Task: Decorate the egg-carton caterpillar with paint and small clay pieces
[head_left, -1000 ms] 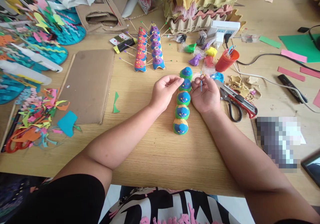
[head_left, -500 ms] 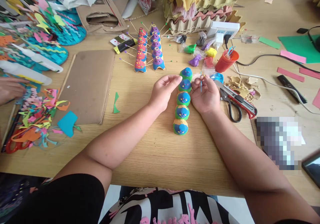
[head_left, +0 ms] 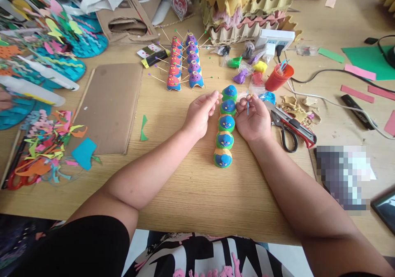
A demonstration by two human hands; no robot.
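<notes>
A row of blue and green clay-covered egg-carton cups [head_left: 225, 123] with small clay faces lies lengthwise on the table between my hands. My left hand [head_left: 202, 114] is just left of the upper cups, thumb and forefinger pinched together. Whatever sits in that pinch is too small to make out. To the right of the row my right hand [head_left: 253, 118] rests palm up with curled fingers. It holds a thin blue stick [head_left: 247, 107], and a small yellow bit [head_left: 251, 96] shows at its fingertips.
Finished red [head_left: 174, 67] and purple [head_left: 194, 65] cup rows stand behind. A red cup [head_left: 279, 76], clay packets, a power strip [head_left: 274, 38] and a box cutter [head_left: 294, 125] with scissors lie right. Cardboard [head_left: 108, 108] and paper scraps lie left; another person's hand [head_left: 5, 100] shows there.
My left hand has drawn slightly left, away from the upper cups, its fingers still pinched. My right hand stays in place with the blue stick.
</notes>
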